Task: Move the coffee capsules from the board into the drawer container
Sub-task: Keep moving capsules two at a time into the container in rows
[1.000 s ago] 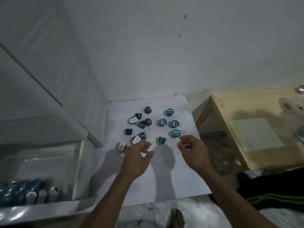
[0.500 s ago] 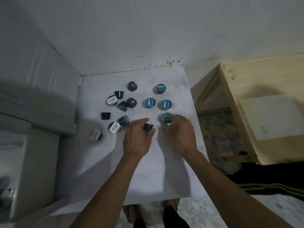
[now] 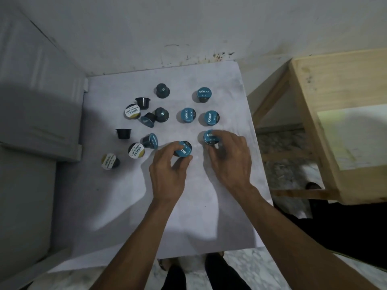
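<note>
Several coffee capsules lie scattered on a white board [image 3: 188, 216]. My left hand [image 3: 167, 174] pinches a blue-lidded capsule [image 3: 183, 150] between thumb and fingers, its lid tipped toward me. My right hand [image 3: 230, 162] curls its fingers round another blue-lidded capsule [image 3: 210, 137] at the board's right side. Three more blue-lidded capsules [image 3: 188, 115] sit behind the hands. White-and-gold-lidded capsules [image 3: 136, 150] and dark overturned ones [image 3: 124, 133] lie to the left. The drawer container is out of view.
A white cabinet [image 3: 39, 114] stands along the board's left edge. A pale wooden table [image 3: 343, 114] with a sheet on it stands to the right. The wall [image 3: 188, 28] runs behind the board. My feet show below its front edge.
My view dropped and swung right, so the drawer left the frame. Both hands reached forward; the left took hold of a dark capsule and tipped its blue lid up, the right closed on a blue capsule.
</note>
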